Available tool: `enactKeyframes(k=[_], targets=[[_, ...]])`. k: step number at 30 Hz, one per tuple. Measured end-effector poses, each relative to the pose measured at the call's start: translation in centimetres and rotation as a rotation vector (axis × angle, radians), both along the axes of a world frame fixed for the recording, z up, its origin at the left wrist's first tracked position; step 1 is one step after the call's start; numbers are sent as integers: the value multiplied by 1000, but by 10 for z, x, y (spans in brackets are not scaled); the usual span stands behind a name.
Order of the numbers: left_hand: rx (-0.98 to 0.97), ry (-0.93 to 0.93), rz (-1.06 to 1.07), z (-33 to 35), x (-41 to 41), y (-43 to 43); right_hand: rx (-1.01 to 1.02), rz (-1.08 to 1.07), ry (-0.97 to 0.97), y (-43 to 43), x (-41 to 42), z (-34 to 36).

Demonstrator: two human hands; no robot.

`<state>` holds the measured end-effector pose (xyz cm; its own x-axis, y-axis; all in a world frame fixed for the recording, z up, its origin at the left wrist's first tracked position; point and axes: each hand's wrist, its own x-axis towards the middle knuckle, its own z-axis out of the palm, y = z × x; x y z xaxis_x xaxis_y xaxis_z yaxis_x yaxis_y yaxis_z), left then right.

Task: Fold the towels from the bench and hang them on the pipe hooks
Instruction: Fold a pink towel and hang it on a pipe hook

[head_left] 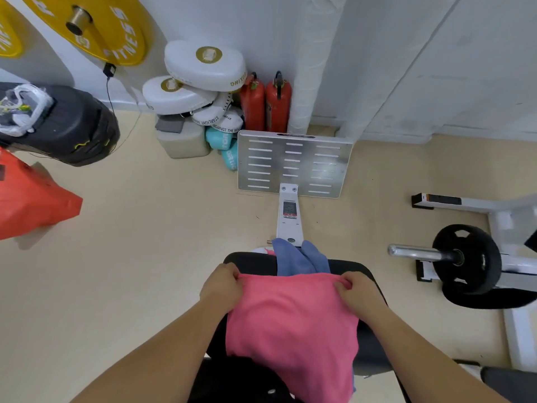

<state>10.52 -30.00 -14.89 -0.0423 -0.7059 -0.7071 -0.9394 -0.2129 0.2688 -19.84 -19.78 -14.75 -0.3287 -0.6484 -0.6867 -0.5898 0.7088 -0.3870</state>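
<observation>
Left hand [222, 282] and right hand [356, 290] each pinch a far corner of the pink towel [293, 327] on the surface [369, 341]; folding looks barely begun; blue towel [302, 258] waits; nothing hung yet

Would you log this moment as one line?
left hand, right hand: pinching pink cloth towel corners | blue cloth towel: lying on black padded bench

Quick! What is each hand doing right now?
Left hand: pinches the far left corner of the pink cloth towel.
Right hand: pinches the towel's far right corner.
</observation>
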Motion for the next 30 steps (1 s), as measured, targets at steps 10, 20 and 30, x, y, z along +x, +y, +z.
enactKeyframes(k=[10,20,30], targets=[[153,6,-188,-9,2,-18,20,-122,-194,-22,-5,-1],[-23,414,262,39,5,-5,-188,-341,-382,-5,-18,47],[-107,825,758,132,10,83,-411,-315,-463,79,-21,125]])
